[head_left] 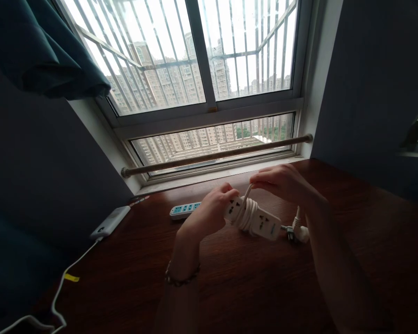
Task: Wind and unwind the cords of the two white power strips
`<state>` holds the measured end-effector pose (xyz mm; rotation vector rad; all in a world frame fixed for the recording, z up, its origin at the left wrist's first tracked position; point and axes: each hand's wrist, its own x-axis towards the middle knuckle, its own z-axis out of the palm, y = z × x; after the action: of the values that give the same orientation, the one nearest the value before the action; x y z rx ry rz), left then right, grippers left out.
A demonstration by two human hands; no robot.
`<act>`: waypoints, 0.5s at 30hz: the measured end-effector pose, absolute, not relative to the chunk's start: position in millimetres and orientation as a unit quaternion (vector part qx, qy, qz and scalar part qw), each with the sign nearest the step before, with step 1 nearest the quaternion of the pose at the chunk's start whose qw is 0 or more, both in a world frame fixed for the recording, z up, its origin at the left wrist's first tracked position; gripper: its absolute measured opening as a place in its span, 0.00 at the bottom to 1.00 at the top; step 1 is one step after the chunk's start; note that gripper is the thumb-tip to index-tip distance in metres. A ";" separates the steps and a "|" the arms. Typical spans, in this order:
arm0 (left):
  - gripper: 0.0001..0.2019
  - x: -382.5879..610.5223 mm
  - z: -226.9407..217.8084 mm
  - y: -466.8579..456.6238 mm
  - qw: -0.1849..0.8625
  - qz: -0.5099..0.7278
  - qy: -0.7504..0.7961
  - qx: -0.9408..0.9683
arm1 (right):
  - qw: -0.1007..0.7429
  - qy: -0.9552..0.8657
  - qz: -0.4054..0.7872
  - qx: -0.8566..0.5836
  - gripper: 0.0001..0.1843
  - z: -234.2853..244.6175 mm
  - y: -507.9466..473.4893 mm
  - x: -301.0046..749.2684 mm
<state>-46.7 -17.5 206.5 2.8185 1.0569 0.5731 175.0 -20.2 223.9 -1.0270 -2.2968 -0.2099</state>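
My left hand (pixel 214 206) grips one end of a white power strip (pixel 263 223) held just above the dark wooden table (pixel 251 283). Its white cord (pixel 247 212) is coiled in several turns around the strip's middle. My right hand (pixel 282 181) pinches the cord above the strip, fingers closed on it. The cord's plug (pixel 299 232) lies on the table at the strip's right end. A beaded bracelet (pixel 181 278) sits on my left wrist.
A second power strip with blue sockets (pixel 184 209) lies behind my left hand. A white strip (pixel 110 221) with a trailing cable (pixel 61 287) lies at the table's left. A wooden rod (pixel 216 155) spans the window (pixel 209 134). A dark curtain (pixel 38 51) hangs top left.
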 end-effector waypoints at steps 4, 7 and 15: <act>0.23 -62.1 223.4 -25.4 0.149 0.206 0.288 0.923 | 0.342 -0.884 0.027 -0.317 0.13 221.5 -11.3 180.1; 0.24 -70.9 232.1 -26.2 0.236 0.230 0.259 0.908 | 0.379 -0.879 0.074 -0.280 0.13 223.8 -14.3 177.5; 0.37 -66.2 218.6 -20.3 0.522 0.399 0.241 0.714 | 0.470 -0.471 0.697 -0.268 0.13 216.0 -19.2 155.6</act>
<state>-66.2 -20.3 218.6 1.7111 0.5782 0.9567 155.6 -19.2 216.0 -0.6565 -1.1536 1.7074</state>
